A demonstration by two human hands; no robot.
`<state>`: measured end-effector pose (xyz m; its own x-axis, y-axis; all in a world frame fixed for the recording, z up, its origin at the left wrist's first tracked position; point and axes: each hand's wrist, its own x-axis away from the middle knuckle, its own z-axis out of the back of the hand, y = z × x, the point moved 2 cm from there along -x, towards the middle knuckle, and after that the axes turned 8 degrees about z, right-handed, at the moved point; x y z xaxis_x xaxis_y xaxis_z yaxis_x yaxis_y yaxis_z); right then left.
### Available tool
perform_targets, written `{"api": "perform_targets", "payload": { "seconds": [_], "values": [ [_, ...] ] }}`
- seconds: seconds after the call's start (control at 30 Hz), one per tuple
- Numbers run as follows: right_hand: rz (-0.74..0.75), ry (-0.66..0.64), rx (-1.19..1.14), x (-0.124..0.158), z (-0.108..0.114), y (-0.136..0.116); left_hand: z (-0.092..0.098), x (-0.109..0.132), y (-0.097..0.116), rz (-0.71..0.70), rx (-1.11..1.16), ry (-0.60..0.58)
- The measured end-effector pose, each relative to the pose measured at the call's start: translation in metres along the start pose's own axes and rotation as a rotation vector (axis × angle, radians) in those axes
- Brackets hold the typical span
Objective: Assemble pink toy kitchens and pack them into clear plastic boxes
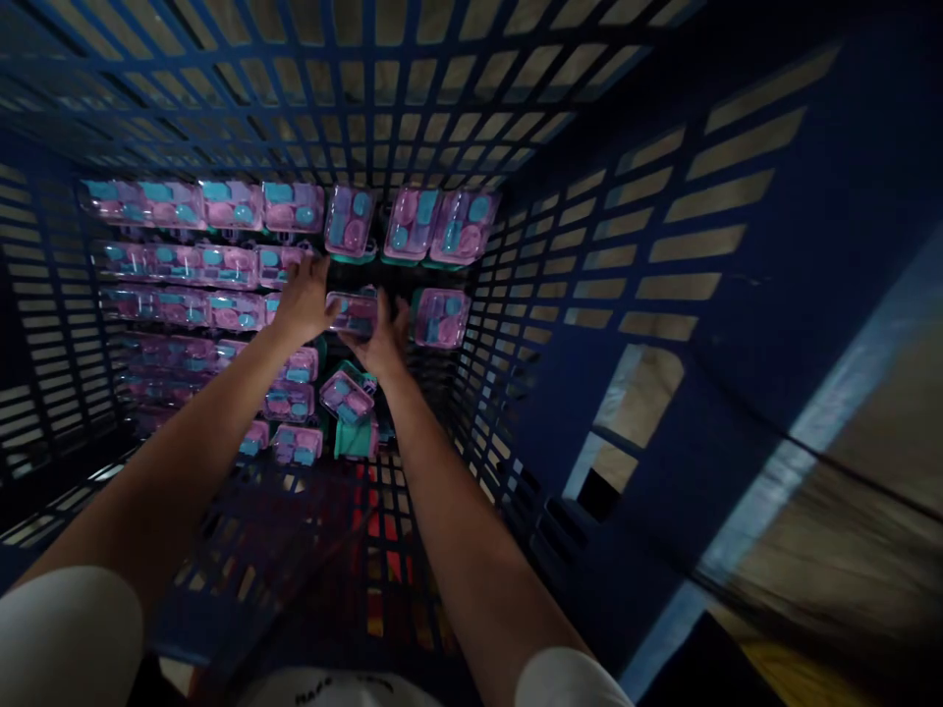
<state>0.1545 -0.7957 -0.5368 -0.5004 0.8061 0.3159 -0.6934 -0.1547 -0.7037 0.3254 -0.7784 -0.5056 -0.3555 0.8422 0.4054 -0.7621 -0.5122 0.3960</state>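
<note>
Pink and blue show through the clear pack (356, 314) that the left hand (304, 302) and right hand (386, 339) grip from both sides, nearer the blue crate's (545, 368) right edge than its left. Another pack (440, 318) sits by that right edge; rows of packs (173, 260) reach the left.

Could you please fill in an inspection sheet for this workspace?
Surface: a blue slatted basket, dimly lit inside.
Job's things: clear-fronted packs with pink and blue contents, mostly in rows on the left; one pack between the hands.
Clutter: one tilted pack above a green piece.
Hands: left hand and right hand at opposite ends of the pack; finger closure unclear.
Cables: a thin dark cord-like line at right.
Surroundings: brownish ground, blurred.
</note>
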Motion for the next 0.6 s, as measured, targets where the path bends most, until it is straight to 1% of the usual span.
{"api": "perform_targets", "payload": {
  "seconds": [0.03,0.07,0.1,0.2,0.23,0.3,0.37,0.43,0.5,0.6],
  "values": [
    [-0.065,-0.015,-0.031,0.005,-0.009,0.002,0.000,0.013,-0.002,-0.041,-0.051,-0.057],
    [-0.114,-0.019,-0.058,0.008,-0.015,0.004,0.000,0.025,-0.004,-0.062,-0.089,-0.088],
    [-0.144,-0.016,-0.083,0.011,-0.019,0.007,0.000,0.036,-0.007,-0.052,-0.109,-0.084],
    [-0.196,-0.008,-0.114,0.017,-0.021,0.012,-0.003,0.060,-0.018,0.074,-0.108,0.031],
    [-0.195,-0.004,-0.106,0.019,-0.021,0.012,-0.005,0.065,-0.020,0.093,-0.114,0.050],
    [-0.124,0.010,-0.077,0.020,-0.019,0.009,-0.011,0.071,-0.017,0.065,-0.151,0.029],
    [-0.005,0.029,-0.061,0.018,-0.018,0.008,-0.017,0.070,-0.007,0.028,-0.206,-0.019],
    [0.063,0.035,-0.081,0.012,-0.019,0.010,-0.022,0.064,0.006,0.032,-0.254,-0.058],
    [0.066,0.041,-0.129,0.005,-0.019,0.016,-0.023,0.053,0.018,0.039,-0.286,-0.097],
    [-0.003,0.089,-0.199,-0.003,-0.021,0.024,-0.020,0.032,0.027,0.007,-0.260,-0.121]
  ]
}}
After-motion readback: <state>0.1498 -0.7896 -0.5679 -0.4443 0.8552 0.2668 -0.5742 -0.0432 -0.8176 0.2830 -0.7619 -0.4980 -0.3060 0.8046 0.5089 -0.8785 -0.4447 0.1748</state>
